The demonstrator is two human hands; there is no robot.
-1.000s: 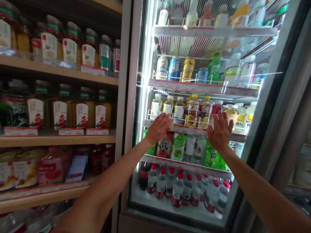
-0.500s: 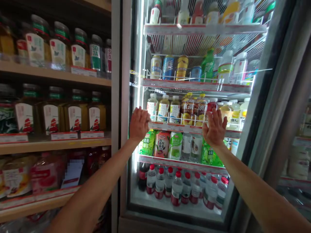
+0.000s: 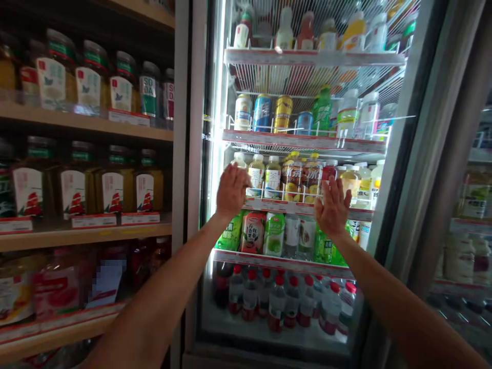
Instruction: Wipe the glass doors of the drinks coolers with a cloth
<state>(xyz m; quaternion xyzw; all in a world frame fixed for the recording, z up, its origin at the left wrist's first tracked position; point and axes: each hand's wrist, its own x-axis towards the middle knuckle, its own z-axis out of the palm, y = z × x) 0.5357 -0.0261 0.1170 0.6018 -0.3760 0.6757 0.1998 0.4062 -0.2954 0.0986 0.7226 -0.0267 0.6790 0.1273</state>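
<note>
Both of my arms reach forward to a tall drinks fridge with a glass door. My left hand (image 3: 231, 190) is raised with its fingers up and nothing in it, in front of the left end of the tea bottle (image 3: 272, 176) row. My right hand (image 3: 332, 209), open with its fingers apart, is level with the same shelf, over part of a red-topped bottle (image 3: 329, 169). Whether either palm touches the glass cannot be made out. Between the hands stand brown iced tea bottles (image 3: 292, 178); below them is a red drink bottle (image 3: 252, 232).
Red-capped water bottles (image 3: 277, 302) fill the fridge floor, and cans (image 3: 262, 114) stand on a wire shelf above. On the left, a wooden shelf (image 3: 88, 125) holds large juice bottles (image 3: 73, 187). A phone-like screen (image 3: 107, 282) leans among the lower bottles. Another fridge section (image 3: 471, 205) is at right.
My left hand has shifted right across the bottle row, and my right hand slightly left, so they are closer together. The view has moved a little. Both hands remain empty.
</note>
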